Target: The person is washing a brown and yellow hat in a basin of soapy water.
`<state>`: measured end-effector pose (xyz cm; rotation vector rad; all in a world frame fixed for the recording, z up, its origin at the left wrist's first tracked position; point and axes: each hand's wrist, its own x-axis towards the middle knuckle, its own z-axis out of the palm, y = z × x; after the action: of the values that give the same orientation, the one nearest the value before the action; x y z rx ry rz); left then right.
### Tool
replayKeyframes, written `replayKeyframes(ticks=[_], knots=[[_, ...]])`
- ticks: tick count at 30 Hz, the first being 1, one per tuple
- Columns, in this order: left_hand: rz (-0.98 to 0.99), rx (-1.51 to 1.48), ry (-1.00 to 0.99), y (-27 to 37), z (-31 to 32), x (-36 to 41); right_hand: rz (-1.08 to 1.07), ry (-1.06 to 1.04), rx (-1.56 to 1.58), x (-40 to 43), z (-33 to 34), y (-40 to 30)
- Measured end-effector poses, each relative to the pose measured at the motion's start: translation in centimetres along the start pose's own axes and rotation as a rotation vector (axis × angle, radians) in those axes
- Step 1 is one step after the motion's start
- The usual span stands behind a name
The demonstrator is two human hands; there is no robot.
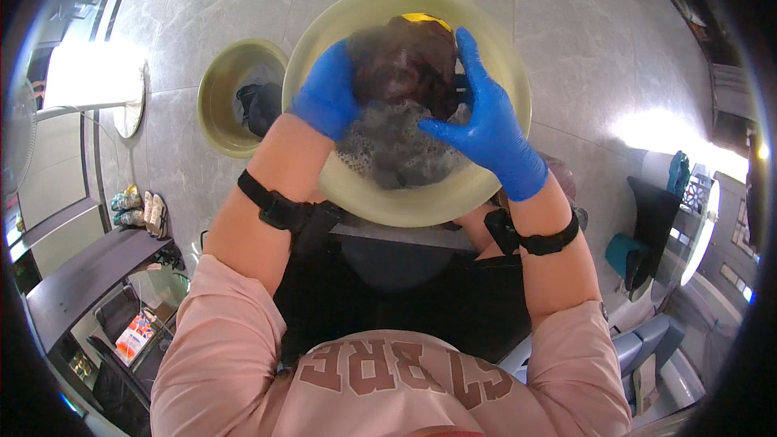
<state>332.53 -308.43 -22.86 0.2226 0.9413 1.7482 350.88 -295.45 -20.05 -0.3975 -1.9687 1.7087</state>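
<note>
A large pale yellow-green plastic basin (394, 212) holds sudsy, dark water (394, 158). Dark brown wet fabric (403, 67) with a yellow part (425, 18) at its top edge is bunched over the water. My left hand (328, 94), in a blue glove, lies against the left side of the fabric; its fingers are blurred and partly hidden, so its grip is unclear. On the right, my right hand (485, 115), also gloved in blue, is spread with thumb and fingers apart, close beside the fabric's right edge.
Left of the basin stands a smaller yellow-green basin (212, 97) with dark cloth (261, 106) inside. Grey tiles (583, 60) form the floor. Shoes (155, 212) are near a dark table (91, 285) at the left. A black and teal chair-like object (649, 224) stands at the right.
</note>
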Motion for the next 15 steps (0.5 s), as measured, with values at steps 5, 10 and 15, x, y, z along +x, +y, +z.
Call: replayKeyframes(ticks=[5,10,15], knots=[[-0.170,-0.148,-0.119,0.4,-0.2,0.2,-0.012,-0.146,-0.746,2.3,-1.1,-2.6],[-0.298,-0.136,-0.146,-0.8,-1.2,0.5,-0.357,-0.056,-0.456,2.2,-0.3,0.8],[0.182,0.974,-0.156,-1.5,0.2,-1.0,-0.277,-0.039,-0.161,1.5,1.8,-0.1]])
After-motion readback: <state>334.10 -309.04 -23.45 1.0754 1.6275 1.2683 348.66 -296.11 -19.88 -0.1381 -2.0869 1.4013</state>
